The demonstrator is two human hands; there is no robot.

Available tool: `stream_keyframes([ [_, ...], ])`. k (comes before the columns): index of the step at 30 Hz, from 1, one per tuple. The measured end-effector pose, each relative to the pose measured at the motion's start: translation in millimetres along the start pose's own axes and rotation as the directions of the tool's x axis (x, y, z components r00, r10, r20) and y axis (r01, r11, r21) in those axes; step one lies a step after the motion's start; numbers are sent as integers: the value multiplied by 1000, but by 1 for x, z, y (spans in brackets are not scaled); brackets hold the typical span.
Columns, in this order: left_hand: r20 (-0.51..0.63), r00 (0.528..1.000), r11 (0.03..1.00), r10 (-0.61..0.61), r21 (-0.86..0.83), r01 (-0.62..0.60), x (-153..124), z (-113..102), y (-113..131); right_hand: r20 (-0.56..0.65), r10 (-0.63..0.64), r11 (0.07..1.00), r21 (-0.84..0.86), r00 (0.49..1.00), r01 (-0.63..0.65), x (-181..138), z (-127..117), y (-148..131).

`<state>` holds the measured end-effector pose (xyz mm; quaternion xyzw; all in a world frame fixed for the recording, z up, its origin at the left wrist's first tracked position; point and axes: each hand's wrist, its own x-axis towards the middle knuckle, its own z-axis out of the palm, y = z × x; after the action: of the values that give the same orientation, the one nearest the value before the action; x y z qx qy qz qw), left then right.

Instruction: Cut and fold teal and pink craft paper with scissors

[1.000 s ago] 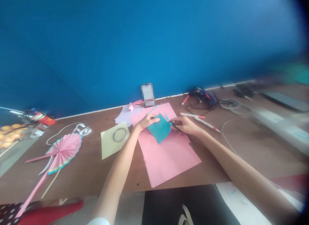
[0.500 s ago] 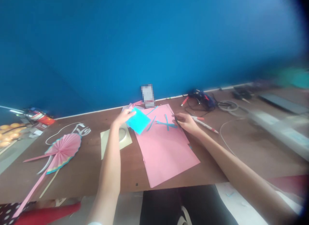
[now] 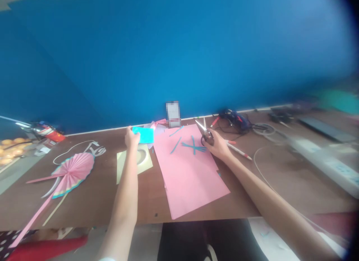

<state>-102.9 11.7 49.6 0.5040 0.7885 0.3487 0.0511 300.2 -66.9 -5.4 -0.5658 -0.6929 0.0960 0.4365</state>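
My left hand (image 3: 131,138) pinches a bright blue piece of paper (image 3: 144,135) by its left side, held above the table near the wall. In my right hand (image 3: 217,143) is a pair of scissors (image 3: 206,132), fingers in the dark handles and blades apart, pointing up and left. Between my hands lie pink paper sheets (image 3: 193,182), with several thin blue paper strips (image 3: 193,145) on their upper part. Below the blue paper, a roll of tape (image 3: 141,156) rests on a pale yellow sheet (image 3: 122,165), partly hidden by my left arm.
A pink pleated paper fan (image 3: 74,171) lies at the left, near a white cord (image 3: 66,150). A white pen (image 3: 239,152) sits beside my right hand. Dark cables (image 3: 235,120) and a white power strip (image 3: 328,160) are at the right. A blue wall (image 3: 179,55) rises behind.
My left hand has moved left with the blue paper, which has turned level. The scissors have come clearly into view, tilted up with their blades apart.
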Motion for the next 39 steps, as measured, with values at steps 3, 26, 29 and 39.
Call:
stream_keyframes([
  [3, -219, 963, 986, 156, 95, -138, -18, 10, 24, 16, 4, 999, -49, 1000, -3, -1, 0, -2],
  [26, 327, 476, 573, 816, -348, -742, -154, 116, 99, 92, -44, 997, -66, 995, 50, -1, -1, -4],
  [29, 313, 519, 606, 796, -388, -695, -147, 116, 97, 87, -37, 996, -76, 996, 44, -2, 0, -4],
  [39, 293, 623, 684, 725, -412, -602, -107, 101, 80, 121, -18, 992, -125, 992, 33, -2, -1, -5],
])
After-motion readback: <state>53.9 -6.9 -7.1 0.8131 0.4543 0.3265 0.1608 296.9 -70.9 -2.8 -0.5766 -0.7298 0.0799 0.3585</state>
